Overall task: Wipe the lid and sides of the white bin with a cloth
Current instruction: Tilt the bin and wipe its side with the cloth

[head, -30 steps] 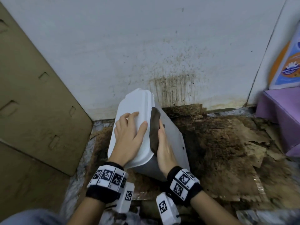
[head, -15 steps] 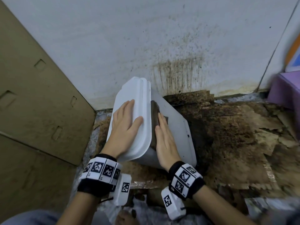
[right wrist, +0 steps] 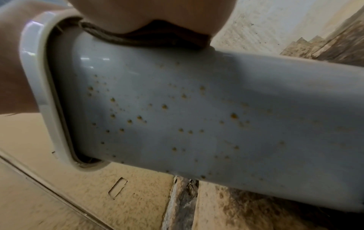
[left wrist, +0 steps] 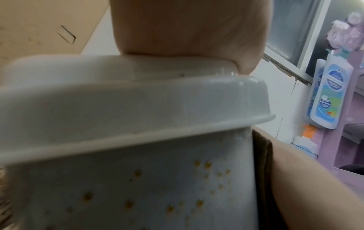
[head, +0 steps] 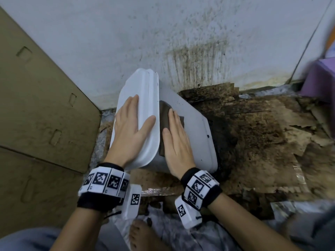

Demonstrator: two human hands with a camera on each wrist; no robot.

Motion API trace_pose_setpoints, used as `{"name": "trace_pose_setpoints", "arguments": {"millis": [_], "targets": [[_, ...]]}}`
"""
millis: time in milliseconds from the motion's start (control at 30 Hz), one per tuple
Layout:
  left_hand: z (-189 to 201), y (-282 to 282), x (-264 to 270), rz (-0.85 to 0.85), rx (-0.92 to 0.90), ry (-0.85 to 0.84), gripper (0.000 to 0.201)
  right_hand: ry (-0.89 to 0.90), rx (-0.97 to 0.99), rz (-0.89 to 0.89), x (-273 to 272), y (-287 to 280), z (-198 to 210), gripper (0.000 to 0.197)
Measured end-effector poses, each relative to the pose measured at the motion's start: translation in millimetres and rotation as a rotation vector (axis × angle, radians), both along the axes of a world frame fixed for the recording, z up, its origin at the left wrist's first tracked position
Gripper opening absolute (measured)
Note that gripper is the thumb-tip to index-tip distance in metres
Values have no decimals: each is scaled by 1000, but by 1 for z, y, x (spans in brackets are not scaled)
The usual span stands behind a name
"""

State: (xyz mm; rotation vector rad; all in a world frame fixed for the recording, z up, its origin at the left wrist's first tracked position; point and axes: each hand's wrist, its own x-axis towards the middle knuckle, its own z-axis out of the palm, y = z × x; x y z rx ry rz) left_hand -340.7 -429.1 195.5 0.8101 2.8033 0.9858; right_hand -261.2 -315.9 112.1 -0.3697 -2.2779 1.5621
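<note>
White bin (head: pixel 188 134) tipped on floor by wall; my L hand (head: pixel 133 127) flat on lid (head: pixel 145 98), R hand (head: pixel 176 140) flat pressing brown cloth (head: pixel 164 113) on side. Near side w/ brown spots (right wrist: pixel 163 107) unwiped, I reckon.

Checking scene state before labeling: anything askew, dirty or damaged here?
The white bin is tipped over toward the wall, not upright. Brown spots dot its near side, unwiped. The wall behind shows dark splatter, and the floor cardboard is stained and torn.

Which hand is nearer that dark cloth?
Right. The right hand presses flat on the cloth against the bin's side; the left hand rests on the lid beside it.
</note>
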Motion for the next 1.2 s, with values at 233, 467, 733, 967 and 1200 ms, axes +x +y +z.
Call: {"name": "trace_pose_setpoints", "arguments": {"millis": [233,467,733,967,1200], "targets": [[0,-2,-3,-5,-15,-9,78,-33,-7,-108,17,21,-50,62],[0,-2,-3,0,-8,-14,82,-265,-189,-173,32,51,-92,55],[0,0,-2,6,-19,8,81,-202,-145,-151,15,18,-28,61],[-2,-1,-2,11,-1,2,77,43,14,19,8,-5,-2,60],[0,-1,-1,7,33,-30,78,-54,13,-143,31,36,-80,62]]}}
